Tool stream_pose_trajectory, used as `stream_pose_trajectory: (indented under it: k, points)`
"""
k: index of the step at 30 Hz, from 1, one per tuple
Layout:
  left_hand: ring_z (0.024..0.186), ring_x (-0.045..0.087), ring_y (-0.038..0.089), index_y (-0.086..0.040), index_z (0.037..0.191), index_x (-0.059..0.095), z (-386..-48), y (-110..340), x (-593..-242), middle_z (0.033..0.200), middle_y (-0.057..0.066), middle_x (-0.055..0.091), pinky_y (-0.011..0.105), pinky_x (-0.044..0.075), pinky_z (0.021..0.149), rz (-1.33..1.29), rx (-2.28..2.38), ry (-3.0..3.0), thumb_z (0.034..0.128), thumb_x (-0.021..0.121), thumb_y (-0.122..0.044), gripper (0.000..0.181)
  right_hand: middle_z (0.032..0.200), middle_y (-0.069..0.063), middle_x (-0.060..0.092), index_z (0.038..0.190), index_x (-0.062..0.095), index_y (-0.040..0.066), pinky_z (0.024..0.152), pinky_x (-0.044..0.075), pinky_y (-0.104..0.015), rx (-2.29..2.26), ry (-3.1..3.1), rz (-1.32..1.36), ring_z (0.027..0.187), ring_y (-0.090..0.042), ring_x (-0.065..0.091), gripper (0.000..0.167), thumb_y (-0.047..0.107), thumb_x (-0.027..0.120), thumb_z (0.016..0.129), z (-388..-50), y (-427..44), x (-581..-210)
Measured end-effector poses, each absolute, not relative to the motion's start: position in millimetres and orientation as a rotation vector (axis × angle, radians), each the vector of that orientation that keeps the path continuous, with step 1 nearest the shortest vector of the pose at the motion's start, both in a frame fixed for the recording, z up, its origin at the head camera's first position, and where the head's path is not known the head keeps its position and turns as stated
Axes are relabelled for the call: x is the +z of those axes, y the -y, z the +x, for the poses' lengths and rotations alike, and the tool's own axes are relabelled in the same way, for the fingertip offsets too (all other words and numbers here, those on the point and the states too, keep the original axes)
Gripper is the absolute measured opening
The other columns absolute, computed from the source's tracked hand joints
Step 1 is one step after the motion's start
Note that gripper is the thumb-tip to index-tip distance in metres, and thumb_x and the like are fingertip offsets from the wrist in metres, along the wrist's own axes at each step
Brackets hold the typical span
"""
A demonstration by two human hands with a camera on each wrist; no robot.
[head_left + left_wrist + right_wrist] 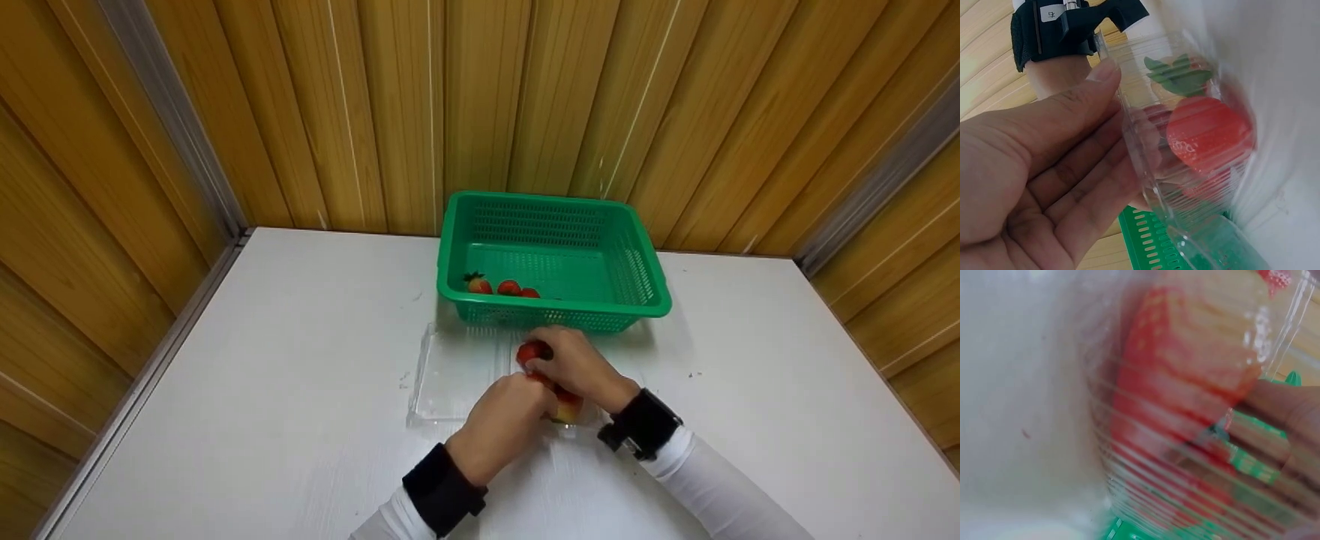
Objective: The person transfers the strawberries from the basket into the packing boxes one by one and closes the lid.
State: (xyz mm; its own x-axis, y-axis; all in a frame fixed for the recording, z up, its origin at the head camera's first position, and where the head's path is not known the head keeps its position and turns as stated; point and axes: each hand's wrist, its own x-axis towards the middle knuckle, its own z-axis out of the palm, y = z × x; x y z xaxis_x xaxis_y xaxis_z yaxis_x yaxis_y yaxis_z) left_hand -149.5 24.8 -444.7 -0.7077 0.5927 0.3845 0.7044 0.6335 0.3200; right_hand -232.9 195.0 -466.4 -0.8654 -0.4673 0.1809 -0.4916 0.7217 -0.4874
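A clear plastic clamshell box lies opened on the table, its lid flat to the left. Strawberries lie in its other half, seen through the clear wall; one pale-ended strawberry shows between my wrists. My left hand holds the box's near rim, thumb at the edge and fingers against the wall. Over the far part of that half, my right hand pinches a red strawberry between thumb and fingers. The right wrist view is blurred, with strawberries filling its middle behind ridged plastic.
Just behind the box stands a green perforated basket, with several strawberries along its near side. Wood-patterned panels close off the back and sides of the white table.
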Motion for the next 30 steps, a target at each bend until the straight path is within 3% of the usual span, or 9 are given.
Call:
stream_pose_trajectory:
  k: [7, 14, 18, 30]
  points:
    - [0.076, 0.062, 0.006, -0.016, 0.077, 0.081, -150, -23, -443, 0.075, -0.009, 0.071, 0.02, 0.048, 0.065, -1.041, -0.669, 2.626, 0.0858, 0.082, 0.002, 0.021, 0.114, -0.013, 0.072, 0.12, 0.074, 0.001, 0.094, 0.054, -0.049, 0.879, 2.895, 0.739, 0.106, -0.029, 0.065, 0.028, 0.009, 0.08, 0.094, -231, -194, -463]
    - [0.066, 0.056, 0.0, -0.016, 0.075, 0.079, -155, -17, -440, 0.068, -0.011, 0.068, 0.015, 0.043, 0.058, -1.005, -0.773, 2.623, 0.0836, 0.089, -0.01, 0.015, 0.117, -0.015, 0.072, 0.122, 0.073, -0.002, 0.093, 0.055, -0.05, 0.893, 2.88, 0.733, 0.106, -0.031, 0.065, 0.03, 0.008, 0.08, 0.094, -230, -196, -460]
    - [0.069, 0.062, 0.002, -0.013, 0.08, 0.082, -159, -7, -438, 0.072, -0.009, 0.071, 0.017, 0.048, 0.061, -0.957, -0.859, 2.602, 0.0833, 0.091, -0.014, 0.01, 0.118, -0.016, 0.071, 0.123, 0.073, -0.003, 0.091, 0.056, -0.05, 0.9, 2.872, 0.742, 0.105, -0.031, 0.065, 0.031, 0.007, 0.08, 0.094, -228, -198, -459]
    - [0.076, 0.073, 0.022, -0.001, 0.085, 0.083, -181, 40, -439, 0.081, 0.006, 0.077, 0.036, 0.06, 0.069, -0.592, -0.945, 2.552, 0.0855, 0.085, 0.001, 0.003, 0.113, -0.014, 0.07, 0.123, 0.073, -0.002, 0.09, 0.056, -0.045, 0.923, 2.922, 0.695, 0.099, -0.03, 0.062, 0.031, 0.006, 0.08, 0.094, -227, -200, -456]
